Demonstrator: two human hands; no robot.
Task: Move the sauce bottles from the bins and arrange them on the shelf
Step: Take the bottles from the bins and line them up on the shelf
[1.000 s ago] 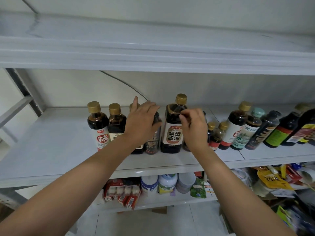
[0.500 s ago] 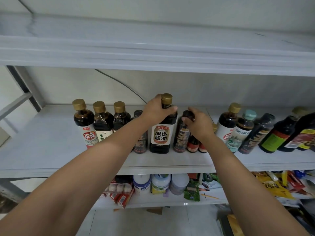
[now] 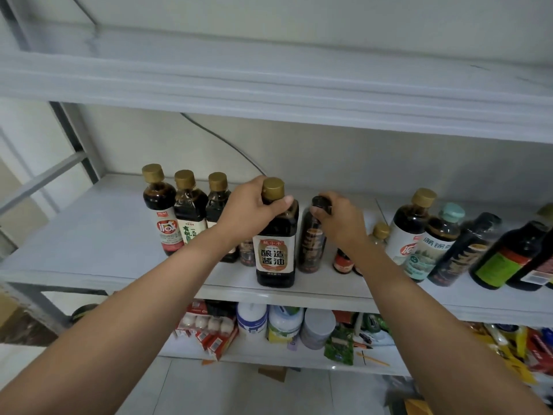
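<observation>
**Fingers [image 3: 258, 188] busy with two bottle tops**

Fingers of the left hand [image 3: 250, 211] curl round the neck of the big soy sauce bottle [image 3: 274, 253], just under its gold cap [image 3: 273, 187], and the thumb lies across the front. The right hand [image 3: 342, 224] pinches the black cap [image 3: 321, 202] of a thin dark bottle [image 3: 311, 244] just beside it. Both bottles stand up straight on the white shelf [image 3: 89, 238], in the middle of the frame near the front edge.

Holding a bottle high up by its neck looks like an easy way to slide it a little without bumping the others. I think the person is lining these two up so the row looks neat.

Left of the middle, three gold-capped bottles [image 3: 185, 211] stand side by side, very close together. At the right of the frame more dark bottles [image 3: 443, 244] crowd together. Two little red-label bottles [image 3: 342, 262] hide partly behind the right wrist.

No bins show anywhere, so I cannot tell how many bottles are left to bring. At the bottom of the frame, a lower shelf [image 3: 269, 359] holds tubs, boxes and packets.
</observation>
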